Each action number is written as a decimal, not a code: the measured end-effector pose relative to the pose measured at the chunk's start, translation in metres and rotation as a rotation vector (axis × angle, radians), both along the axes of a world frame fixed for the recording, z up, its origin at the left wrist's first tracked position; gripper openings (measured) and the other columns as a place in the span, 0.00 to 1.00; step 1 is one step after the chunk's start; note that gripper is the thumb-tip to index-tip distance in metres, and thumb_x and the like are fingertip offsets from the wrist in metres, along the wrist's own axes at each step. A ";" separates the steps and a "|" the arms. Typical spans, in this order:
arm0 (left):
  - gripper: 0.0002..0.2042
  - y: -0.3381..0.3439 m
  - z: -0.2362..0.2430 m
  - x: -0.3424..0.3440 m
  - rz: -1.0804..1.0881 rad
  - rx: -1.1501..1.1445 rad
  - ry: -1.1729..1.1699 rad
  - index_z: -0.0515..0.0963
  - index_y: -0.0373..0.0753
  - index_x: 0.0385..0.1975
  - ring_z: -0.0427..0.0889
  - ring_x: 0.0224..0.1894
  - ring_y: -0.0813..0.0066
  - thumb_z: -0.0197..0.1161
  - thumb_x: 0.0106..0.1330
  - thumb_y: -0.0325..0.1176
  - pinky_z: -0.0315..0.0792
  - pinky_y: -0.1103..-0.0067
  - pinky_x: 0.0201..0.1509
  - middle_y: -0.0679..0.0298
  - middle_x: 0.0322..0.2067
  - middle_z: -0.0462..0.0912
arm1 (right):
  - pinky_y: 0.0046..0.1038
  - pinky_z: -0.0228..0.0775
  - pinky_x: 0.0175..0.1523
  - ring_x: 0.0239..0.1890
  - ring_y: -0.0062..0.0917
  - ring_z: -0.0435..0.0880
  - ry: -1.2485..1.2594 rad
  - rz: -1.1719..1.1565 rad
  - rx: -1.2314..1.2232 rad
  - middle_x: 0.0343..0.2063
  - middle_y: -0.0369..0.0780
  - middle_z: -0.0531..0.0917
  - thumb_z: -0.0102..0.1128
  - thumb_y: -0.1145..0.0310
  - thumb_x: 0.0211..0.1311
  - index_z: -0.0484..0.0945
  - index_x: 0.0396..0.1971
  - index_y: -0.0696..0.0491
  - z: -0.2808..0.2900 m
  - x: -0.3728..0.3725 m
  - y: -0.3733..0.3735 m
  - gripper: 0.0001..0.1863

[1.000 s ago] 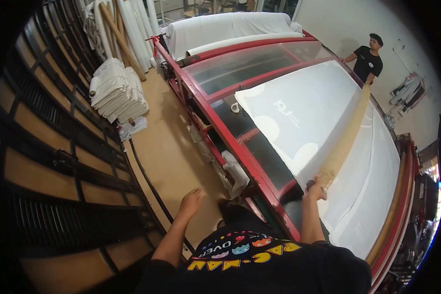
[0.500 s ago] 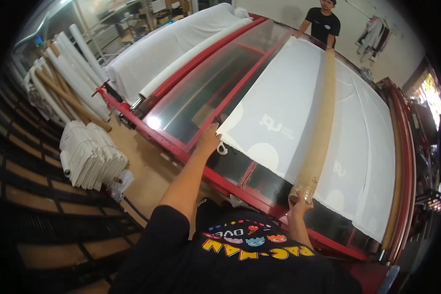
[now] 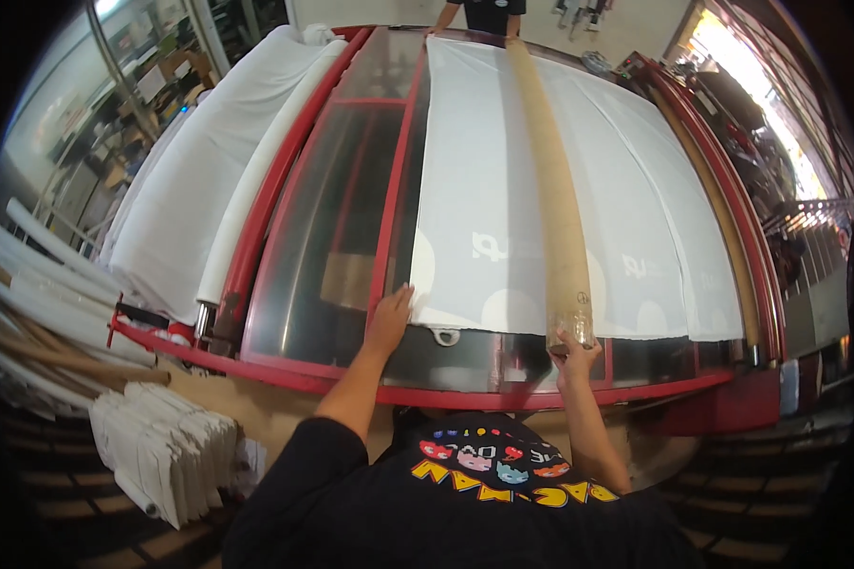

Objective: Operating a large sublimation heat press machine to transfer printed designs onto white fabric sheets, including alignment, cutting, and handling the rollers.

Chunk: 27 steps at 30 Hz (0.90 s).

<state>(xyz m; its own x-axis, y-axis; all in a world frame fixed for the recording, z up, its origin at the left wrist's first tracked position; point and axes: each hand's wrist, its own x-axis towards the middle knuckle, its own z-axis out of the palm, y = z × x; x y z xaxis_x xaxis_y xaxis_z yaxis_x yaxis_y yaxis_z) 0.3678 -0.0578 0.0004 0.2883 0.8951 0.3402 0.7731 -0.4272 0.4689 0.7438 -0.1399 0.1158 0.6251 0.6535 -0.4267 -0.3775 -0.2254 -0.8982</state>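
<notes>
A long brown cardboard tube (image 3: pixel 562 218) lies lengthwise across a white fabric sheet (image 3: pixel 474 180) with faint pale printing. My right hand (image 3: pixel 575 358) is closed round the near end of the tube, where clear tape wraps it. At the near left corner of the fabric, my left hand (image 3: pixel 389 318) pinches the sheet's edge; its fingertips are partly hidden. A small white ring-shaped piece (image 3: pixel 445 336) lies by the fabric's near edge. Across the table, a person in a dark shirt (image 3: pixel 490 14) has one hand at the tube's far end and the other near the fabric's far left corner.
The red-framed table (image 3: pixel 427 396) has a dark, glossy top. A white roll (image 3: pixel 266 161) and draped white cloth (image 3: pixel 204 142) lie along its left side, another brown roll (image 3: pixel 702 180) along its right. Tubes (image 3: pixel 52 284) and a stack of folded white material (image 3: pixel 166 446) stand at left.
My view has turned, so the table now lies more squarely before me. Both my hands keep their places on the fabric's edge and the tube's end.
</notes>
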 end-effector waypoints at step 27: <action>0.13 0.071 0.019 0.076 -0.439 0.004 0.221 0.82 0.39 0.38 0.76 0.49 0.58 0.63 0.61 0.40 0.70 0.67 0.52 0.59 0.47 0.81 | 0.30 0.72 0.52 0.51 0.33 0.73 -0.165 -0.100 0.007 0.52 0.48 0.69 0.78 0.77 0.35 0.54 0.56 0.56 -0.032 -0.042 0.096 0.48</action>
